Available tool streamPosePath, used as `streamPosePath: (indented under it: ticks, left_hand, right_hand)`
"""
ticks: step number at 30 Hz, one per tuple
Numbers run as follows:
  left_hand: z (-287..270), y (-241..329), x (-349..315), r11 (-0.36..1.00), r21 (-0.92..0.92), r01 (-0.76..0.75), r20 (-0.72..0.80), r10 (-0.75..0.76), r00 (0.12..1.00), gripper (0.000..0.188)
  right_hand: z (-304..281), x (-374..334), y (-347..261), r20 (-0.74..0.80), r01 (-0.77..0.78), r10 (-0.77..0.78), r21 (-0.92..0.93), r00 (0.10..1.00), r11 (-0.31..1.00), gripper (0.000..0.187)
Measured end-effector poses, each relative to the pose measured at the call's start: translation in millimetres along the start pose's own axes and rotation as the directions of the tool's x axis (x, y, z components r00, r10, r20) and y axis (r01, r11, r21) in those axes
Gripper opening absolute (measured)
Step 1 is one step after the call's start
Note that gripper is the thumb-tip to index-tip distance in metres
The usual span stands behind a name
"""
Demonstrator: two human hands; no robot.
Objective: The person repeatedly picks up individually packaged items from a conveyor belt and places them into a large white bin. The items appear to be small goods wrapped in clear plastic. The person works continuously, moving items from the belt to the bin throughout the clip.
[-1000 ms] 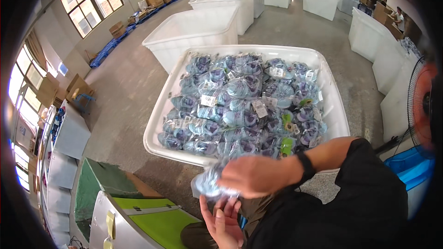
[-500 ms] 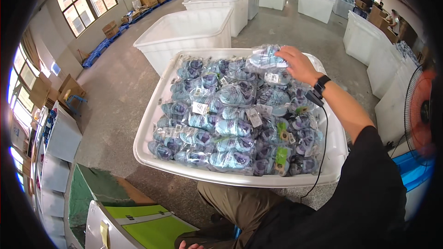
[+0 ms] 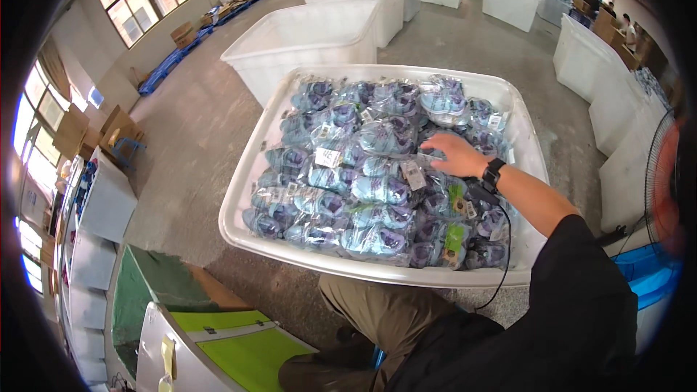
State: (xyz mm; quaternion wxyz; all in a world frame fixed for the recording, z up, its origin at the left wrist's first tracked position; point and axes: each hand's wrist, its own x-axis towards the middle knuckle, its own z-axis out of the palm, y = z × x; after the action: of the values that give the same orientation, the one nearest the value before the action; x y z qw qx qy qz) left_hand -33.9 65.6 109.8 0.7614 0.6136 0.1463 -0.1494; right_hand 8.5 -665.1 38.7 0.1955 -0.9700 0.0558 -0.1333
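Observation:
My right hand [image 3: 459, 156], with a black band and device on its wrist, reaches over the right middle of a white plastic tub [image 3: 243, 196]. Its fingers are apart, close over the bagged shoes below, and nothing shows in its grasp. Light-blue and purple shoes [image 3: 381, 190] in clear plastic bags fill the tub in rows, some with white or green tags. One bagged shoe [image 3: 444, 101] lies in the far row, beyond my hand. A black cable [image 3: 507, 247] hangs from the wrist device over the tub's near edge. My left hand is out of view.
Large white bins [image 3: 305, 40] stand beyond the tub, with more bins [image 3: 592, 58] along the right. A fan [image 3: 662, 181] is at the right edge. A green-topped box [image 3: 239, 345] sits lower left, near my knees. Cardboard boxes [image 3: 120, 127] stand at the left.
My right hand has let go of the bagged shoe at the far row and come nearer over the pile. My left hand has left the lower edge of view.

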Motion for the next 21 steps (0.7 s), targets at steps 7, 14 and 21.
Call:
streamPosePath:
  ticks: [7, 14, 21]
  left_hand:
    - [-20, 13, -10, 0.988, 0.153, -0.036, -0.186, 0.065, 0.981, 0.028]
    - [-85, 39, -54, 0.96, 0.268, -0.084, -0.185, 0.137, 0.973, 0.035]
    - [-202, 52, -78, 0.946, 0.312, -0.086, -0.561, 0.257, 0.787, 0.041]
  right_hand:
    - [40, 5, -150, 0.42, -0.024, -0.206, 0.481, 0.884, 0.876, 0.047]
    - [106, -11, -259, 0.274, 0.168, -0.405, 0.609, 0.872, 0.775, 0.045]
    - [157, 2, -270, 0.202, 0.125, -0.292, 0.582, 0.935, 0.803, 0.032]
